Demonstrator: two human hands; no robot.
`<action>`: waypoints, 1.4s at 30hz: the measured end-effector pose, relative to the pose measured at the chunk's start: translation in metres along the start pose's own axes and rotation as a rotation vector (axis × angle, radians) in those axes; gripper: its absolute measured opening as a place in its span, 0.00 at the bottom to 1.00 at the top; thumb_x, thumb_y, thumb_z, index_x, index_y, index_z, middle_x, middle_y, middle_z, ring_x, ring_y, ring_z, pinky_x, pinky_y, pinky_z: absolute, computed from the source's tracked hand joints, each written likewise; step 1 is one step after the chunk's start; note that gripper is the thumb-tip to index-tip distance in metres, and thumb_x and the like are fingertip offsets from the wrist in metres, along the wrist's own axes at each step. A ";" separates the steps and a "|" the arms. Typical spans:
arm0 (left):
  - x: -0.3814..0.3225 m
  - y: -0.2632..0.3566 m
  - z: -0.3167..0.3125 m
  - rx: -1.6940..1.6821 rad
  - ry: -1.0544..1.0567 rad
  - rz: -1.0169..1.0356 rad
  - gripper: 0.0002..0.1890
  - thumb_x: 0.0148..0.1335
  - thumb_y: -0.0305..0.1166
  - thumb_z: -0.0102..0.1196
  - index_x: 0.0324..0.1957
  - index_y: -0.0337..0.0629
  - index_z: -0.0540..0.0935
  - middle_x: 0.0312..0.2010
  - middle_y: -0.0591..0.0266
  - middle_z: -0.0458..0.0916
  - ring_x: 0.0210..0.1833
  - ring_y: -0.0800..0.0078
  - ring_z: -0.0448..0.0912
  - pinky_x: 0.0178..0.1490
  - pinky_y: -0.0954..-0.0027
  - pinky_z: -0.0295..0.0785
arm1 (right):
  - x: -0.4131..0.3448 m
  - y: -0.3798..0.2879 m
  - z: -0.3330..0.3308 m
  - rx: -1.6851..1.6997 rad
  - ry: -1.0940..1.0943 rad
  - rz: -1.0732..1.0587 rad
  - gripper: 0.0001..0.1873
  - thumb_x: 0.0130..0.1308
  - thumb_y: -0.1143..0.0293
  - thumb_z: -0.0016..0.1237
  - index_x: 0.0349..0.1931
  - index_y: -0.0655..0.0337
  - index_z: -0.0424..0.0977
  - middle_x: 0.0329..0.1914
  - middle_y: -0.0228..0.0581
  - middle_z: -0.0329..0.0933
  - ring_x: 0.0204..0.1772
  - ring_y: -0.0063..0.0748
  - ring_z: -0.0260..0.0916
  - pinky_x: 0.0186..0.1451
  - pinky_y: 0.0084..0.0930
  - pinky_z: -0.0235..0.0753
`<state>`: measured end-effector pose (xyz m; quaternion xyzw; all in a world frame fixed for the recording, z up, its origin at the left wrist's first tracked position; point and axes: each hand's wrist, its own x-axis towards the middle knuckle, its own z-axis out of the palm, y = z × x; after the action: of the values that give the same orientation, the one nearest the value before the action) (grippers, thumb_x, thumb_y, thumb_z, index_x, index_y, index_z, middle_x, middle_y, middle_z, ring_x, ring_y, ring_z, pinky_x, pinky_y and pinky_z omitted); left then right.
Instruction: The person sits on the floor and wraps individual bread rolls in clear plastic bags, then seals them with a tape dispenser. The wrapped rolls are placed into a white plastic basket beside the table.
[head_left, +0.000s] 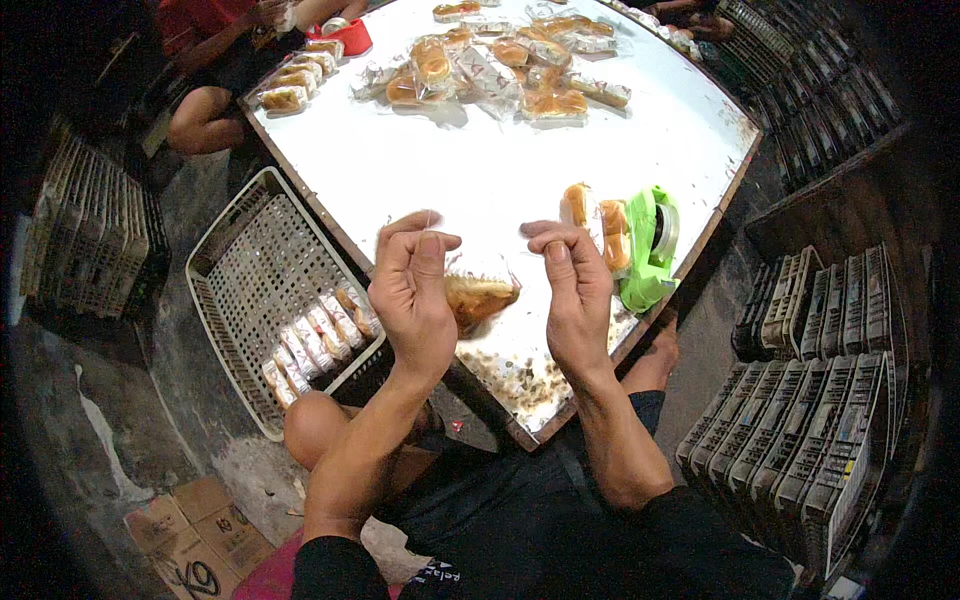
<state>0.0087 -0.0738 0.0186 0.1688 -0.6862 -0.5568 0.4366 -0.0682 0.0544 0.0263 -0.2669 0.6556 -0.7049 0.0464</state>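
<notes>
My left hand (417, 289) and my right hand (574, 289) are raised over the table's near corner, thumbs against bent index fingers. A faint clear edge shows at the left fingertips; whether either hand grips thin film or tape is unclear. Between and below them lies a browned bread roll (480, 300) in clear plastic wrap, partly behind my left hand. Right of my right hand, a green tape dispenser (643, 274) with a tape roll stands beside wrapped rolls (615, 236). Many wrapped buns (525, 67) are heaped at the table's far side.
A plastic crate (232, 281) on the left holds a row of wrapped rolls (319, 337). Stacked crates (795, 435) stand at right and others (90, 225) at far left. Other people's arms are at the far edges, near a red tape dispenser (352, 36). Cardboard (199, 529) lies lower left.
</notes>
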 end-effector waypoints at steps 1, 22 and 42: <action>0.002 -0.003 0.000 -0.078 -0.027 -0.047 0.13 0.75 0.33 0.48 0.35 0.35 0.77 0.36 0.60 0.79 0.40 0.75 0.76 0.46 0.72 0.71 | 0.000 0.000 0.004 0.154 -0.024 0.076 0.07 0.74 0.74 0.41 0.42 0.66 0.73 0.51 0.45 0.74 0.55 0.38 0.72 0.62 0.33 0.70; -0.022 0.014 0.026 -0.272 -0.049 -0.323 0.14 0.76 0.36 0.47 0.40 0.35 0.80 0.34 0.66 0.80 0.39 0.82 0.74 0.44 0.76 0.72 | -0.021 -0.015 0.012 -0.417 -0.023 -0.227 0.21 0.67 0.75 0.53 0.58 0.70 0.69 0.56 0.53 0.78 0.58 0.50 0.76 0.66 0.41 0.69; -0.026 0.001 0.029 -0.478 -0.097 -0.443 0.12 0.64 0.22 0.58 0.33 0.44 0.66 0.37 0.67 0.68 0.40 0.82 0.64 0.42 0.76 0.65 | -0.028 0.013 0.018 0.099 0.171 -0.086 0.19 0.62 0.87 0.44 0.52 0.64 0.59 0.52 0.46 0.68 0.50 0.29 0.68 0.55 0.27 0.72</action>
<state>0.0006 -0.0369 0.0084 0.1801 -0.5027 -0.7909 0.2990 -0.0404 0.0481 0.0051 -0.2312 0.6095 -0.7579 -0.0267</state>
